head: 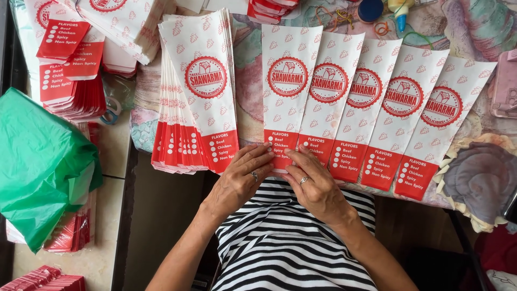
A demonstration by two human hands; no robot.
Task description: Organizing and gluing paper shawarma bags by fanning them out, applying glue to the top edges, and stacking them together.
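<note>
Both hands rest flat at the near edge of the worktop (253,86). The left hand (242,180) and right hand (315,186) press spread fingers on the red bottom end of the leftmost paper bag (288,91) in a fanned row of five; neither grip pinches it. A stack of bags (196,97) lies just left, and a green plastic bag (40,161) farther left.

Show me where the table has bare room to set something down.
Bare cloth shows between the bag stack and the fanned bags, and right of the fan by the grey flower mat. Both hands crowd the front edge; the far edge holds a glue bottle.
</note>
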